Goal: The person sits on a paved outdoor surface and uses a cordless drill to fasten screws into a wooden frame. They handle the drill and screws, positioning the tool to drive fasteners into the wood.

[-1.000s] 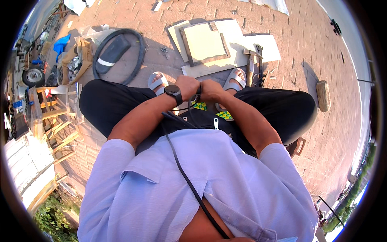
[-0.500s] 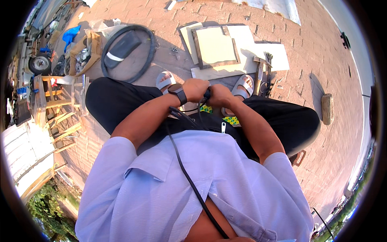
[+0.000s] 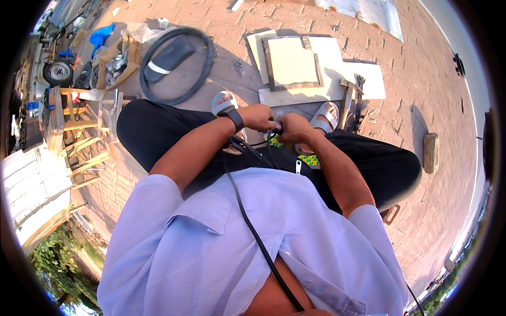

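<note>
Both hands meet in front of the person's lap, knuckles almost touching, closed around a small dark object (image 3: pixel 276 128) that sits between them. The left hand (image 3: pixel 258 116), with a dark watch (image 3: pixel 232 117) on its wrist, curls over the object from the left. The right hand (image 3: pixel 294 128) grips it from the right, fingers folded in; what exactly the fingertips pinch is hidden.

A black cord (image 3: pixel 247 210) runs from that object toward the near side, over the lilac shirt (image 3: pixel 211 242) and down past the chest, so its long axis lies near-to-far, ending right at the hands. Neither hand is clearly nearer; the object lies in the seam between them, perhaps slightly more under the left thumb.

Just beyond the hands are two pale sandals (image 3: pixel 328 114) on the brick paving (image 3: pixel 421 79). Farther off lie flat light boards (image 3: pixel 295 60), with a hammer (image 3: pixel 345 102) beside them on the right. A black tyre ring (image 3: pixel 176 66) lies far left, and a wooden frame (image 3: pixel 79 126) stands at the left edge.
</note>
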Motion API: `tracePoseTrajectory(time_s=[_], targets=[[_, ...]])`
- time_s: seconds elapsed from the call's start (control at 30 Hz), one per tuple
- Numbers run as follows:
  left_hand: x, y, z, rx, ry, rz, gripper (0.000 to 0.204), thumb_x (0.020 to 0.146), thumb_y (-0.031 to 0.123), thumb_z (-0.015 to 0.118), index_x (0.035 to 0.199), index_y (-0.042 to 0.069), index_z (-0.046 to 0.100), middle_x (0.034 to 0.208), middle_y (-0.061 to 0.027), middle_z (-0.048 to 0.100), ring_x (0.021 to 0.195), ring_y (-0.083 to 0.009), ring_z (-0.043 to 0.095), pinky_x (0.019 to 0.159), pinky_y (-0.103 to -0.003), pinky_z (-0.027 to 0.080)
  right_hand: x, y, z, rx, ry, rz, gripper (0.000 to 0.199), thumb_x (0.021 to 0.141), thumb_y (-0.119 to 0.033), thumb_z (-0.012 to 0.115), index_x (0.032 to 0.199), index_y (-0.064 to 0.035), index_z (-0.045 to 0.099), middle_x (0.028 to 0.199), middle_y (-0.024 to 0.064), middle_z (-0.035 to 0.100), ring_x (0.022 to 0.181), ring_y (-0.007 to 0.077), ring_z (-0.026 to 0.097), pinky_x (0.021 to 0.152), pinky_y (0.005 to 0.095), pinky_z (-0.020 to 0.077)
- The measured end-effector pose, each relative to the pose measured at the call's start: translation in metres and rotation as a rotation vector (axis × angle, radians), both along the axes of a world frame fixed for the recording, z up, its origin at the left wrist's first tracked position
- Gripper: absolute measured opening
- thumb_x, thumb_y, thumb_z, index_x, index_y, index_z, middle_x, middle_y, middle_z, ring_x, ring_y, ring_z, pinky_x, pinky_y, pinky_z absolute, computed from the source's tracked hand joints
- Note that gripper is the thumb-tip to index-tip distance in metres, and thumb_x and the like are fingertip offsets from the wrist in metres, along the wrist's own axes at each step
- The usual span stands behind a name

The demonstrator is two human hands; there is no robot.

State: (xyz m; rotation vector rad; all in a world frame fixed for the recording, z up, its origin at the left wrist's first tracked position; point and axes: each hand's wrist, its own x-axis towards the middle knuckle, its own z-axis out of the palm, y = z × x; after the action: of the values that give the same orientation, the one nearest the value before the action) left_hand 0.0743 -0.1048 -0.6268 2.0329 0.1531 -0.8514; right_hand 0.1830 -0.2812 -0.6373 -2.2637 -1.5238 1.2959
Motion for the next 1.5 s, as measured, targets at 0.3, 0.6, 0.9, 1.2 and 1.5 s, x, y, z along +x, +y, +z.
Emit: tracePoseTrajectory(time_s=[0.3,0.6,0.9,1.2,1.5], targets=[[-0.023,-0.042,-0.025,0.581,-0.529,-0.028,0.025,0.073,0.023,0.072,0.089,0.006,0.068,0.083,-0.0192,0.072,0.077,-0.0387,0.073,0.065,-0.049,0.058,-0.003,0.009,0.003,-0.041,-0.038,-0.027,0.038,0.064,-0.024,0.079,0.096,-0.0034,0.076,0.094,0.0228,0.074,0.092,0.0400,0.072,0.082,0.0462,0.0580],[-0.013,-0.031,-0.007,0.189,-0.049,-0.127,0.024,0.071,0.027,0.073,0.069,0.004,0.071,0.070,-0.0153,0.070,0.065,-0.0293,0.071,0.054,-0.042,0.052,-0.027,-0.006,-0.014,0.041,-0.086,-0.013,0.032,0.069,-0.029,0.077,0.091,-0.0060,0.074,0.089,0.0210,0.072,0.088,0.0432,0.069,0.080,0.0499,0.0555],[-0.001,-0.005,-0.032,-0.258,0.388,0.106,0.038,0.074,0.038,0.085,0.078,0.004,0.069,0.070,-0.0055,0.064,0.056,-0.0160,0.061,0.051,-0.029,0.051,-0.014,0.008,0.014,-0.048,-0.048,-0.020,0.031,0.068,-0.028,0.077,0.090,-0.0055,0.075,0.092,0.0203,0.073,0.091,0.0393,0.071,0.082,0.0472,0.0571],[-0.012,0.011,-0.021,-0.403,0.322,0.410,0.054,0.093,0.053,0.070,0.091,-0.001,0.074,0.074,-0.0067,0.068,0.061,-0.0163,0.065,0.056,-0.027,0.054,0.000,0.011,0.005,-0.062,-0.011,-0.123,0.036,0.065,-0.023,0.081,0.097,-0.0049,0.076,0.093,0.0213,0.074,0.091,0.0400,0.071,0.082,0.0466,0.0569],[-0.004,0.052,-0.027,-0.359,0.307,0.422,0.028,0.101,0.030,0.062,0.092,0.004,0.070,0.066,0.0020,0.058,0.056,-0.0115,0.057,0.053,-0.026,0.047,0.006,0.024,0.001,-0.065,-0.001,-0.158,0.036,0.066,-0.022,0.079,0.096,-0.0040,0.076,0.093,0.0226,0.074,0.090,0.0405,0.071,0.082,0.0469,0.0570]])
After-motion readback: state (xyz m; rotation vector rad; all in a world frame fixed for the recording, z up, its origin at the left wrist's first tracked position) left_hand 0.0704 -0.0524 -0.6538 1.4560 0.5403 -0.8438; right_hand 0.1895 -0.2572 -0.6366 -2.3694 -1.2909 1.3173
